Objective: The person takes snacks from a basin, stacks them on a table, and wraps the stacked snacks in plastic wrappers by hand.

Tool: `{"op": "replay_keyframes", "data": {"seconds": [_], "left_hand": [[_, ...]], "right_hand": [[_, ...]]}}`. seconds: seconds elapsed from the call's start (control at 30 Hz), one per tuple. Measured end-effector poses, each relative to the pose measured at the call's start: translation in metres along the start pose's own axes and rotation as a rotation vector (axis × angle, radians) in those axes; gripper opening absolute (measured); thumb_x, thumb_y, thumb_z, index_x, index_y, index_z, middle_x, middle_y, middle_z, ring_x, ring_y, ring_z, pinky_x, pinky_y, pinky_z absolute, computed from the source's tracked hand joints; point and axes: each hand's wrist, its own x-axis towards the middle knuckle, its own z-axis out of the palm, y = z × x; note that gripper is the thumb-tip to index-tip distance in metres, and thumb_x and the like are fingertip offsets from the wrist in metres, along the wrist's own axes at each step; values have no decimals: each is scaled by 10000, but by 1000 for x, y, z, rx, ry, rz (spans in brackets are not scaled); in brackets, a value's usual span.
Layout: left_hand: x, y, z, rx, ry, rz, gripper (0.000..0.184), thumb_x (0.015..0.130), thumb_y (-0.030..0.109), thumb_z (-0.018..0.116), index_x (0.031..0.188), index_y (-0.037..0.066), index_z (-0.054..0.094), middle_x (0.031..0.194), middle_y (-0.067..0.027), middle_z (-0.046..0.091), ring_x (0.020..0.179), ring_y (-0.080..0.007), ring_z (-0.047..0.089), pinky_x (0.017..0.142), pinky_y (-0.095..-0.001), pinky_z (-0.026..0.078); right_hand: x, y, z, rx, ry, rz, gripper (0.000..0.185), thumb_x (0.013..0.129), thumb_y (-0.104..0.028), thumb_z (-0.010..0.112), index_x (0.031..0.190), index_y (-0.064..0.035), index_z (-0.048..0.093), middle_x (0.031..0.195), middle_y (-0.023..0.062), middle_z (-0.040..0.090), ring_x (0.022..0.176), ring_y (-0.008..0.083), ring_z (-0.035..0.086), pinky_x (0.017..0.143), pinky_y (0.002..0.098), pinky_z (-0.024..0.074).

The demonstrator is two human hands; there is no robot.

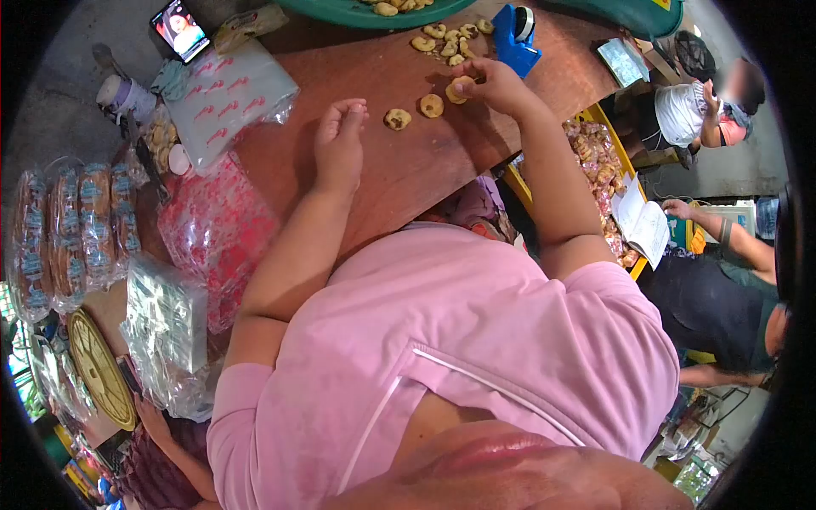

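On the reddish-brown table point(280, 64), two small round golden pastries lie apart in front of me: a left one point(397, 119) with a dark centre, and a middle one point(431, 105). My right hand point(500, 87) has its thumb and fingers on another such pastry point(460, 90), right beside these two. To the left, my left hand point(341, 140) hovers with its fingers curled in and the thumb against them; nothing shows in it. Several more pastries point(450, 36) sit in a loose group beyond my right hand, next to a blue tape dispenser point(516, 41).
A green basin point(374, 15) of pastries stands at the far edge. Printed plastic bags point(229, 102), a lit phone point(180, 31) and red-patterned plastic point(217, 229) lie left. Packed bread point(81, 229) is further left. A yellow crate point(633, 263) holds wrapped goods at right; other people are nearby.
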Motion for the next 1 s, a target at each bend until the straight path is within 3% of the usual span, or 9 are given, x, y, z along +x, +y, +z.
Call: {"op": "replay_keyframes", "data": {"seconds": [0.17, 0.33, 0.4, 0.47, 0.57, 0.77, 1.0], "left_hand": [[-1, -3, 1, -28, -6, -14, 208, 1051, 223, 603, 1146, 50, 670, 1060, -32, 669, 1005, -129, 608, 926, -294, 479], [-1, 3, 4, -35, 5, 1, 141, 1042, 172, 615, 1101, 55, 668, 1008, 1, 639, 970, -90, 579, 895, -249, 459], [-1, 3, 3, -41, -4, -4, 140, 1043, 173, 613, 1100, 58, 670, 1008, 1, 638, 971, -91, 578, 897, -251, 459], [0, 1, 3, -38, -9, -3, 139, 1044, 174, 612, 1100, 62, 671, 1006, 2, 637, 968, -91, 577, 896, -253, 460], [1, -3, 2, -33, -8, 5, 138, 1045, 178, 613, 1100, 66, 673, 1000, 5, 633, 956, -89, 574, 893, -256, 461], [-3, 6, 5, -37, 4, -6, 133, 1047, 181, 611, 1093, 73, 673, 989, 13, 624, 945, -83, 564, 878, -251, 460], [-3, 8, 5, -34, 4, -18, 122, 1043, 163, 614, 1099, 70, 670, 989, 12, 623, 942, -85, 566, 868, -250, 467]], "right_hand": [[8, 4, 3, -249, 10, -153, 426, 888, -252, 829, 1251, -75, 692, 1013, 76, 737, 925, 178, 682, 805, 344, 551], [-8, -36, 0, -129, -100, 111, 473, 852, -232, 859, 1256, -56, 688, 1040, 113, 738, 971, 244, 690, 835, 370, 558], [-15, -41, 2, -101, -89, 82, 485, 831, -215, 873, 1252, -55, 695, 1049, 120, 740, 978, 244, 693, 842, 372, 558], [-19, -22, 8, -173, -16, -130, 498, 809, -191, 887, 1250, -55, 701, 1056, 125, 742, 975, 232, 697, 845, 367, 559], [-21, -22, 8, -300, -71, 22, 478, 787, -157, 895, 1220, -51, 722, 1093, 131, 747, 994, 216, 699, 872, 362, 555], [-26, -35, 26, 15, -162, -197, 389, 788, -126, 881, 1142, -30, 751, 1139, 138, 750, 1055, 235, 700, 951, 368, 539], [-30, -39, 29, -242, -177, -270, 554, 765, -126, 894, 1261, -27, 668, 1233, 147, 693, 1128, 265, 662, 999, 374, 525]]}}
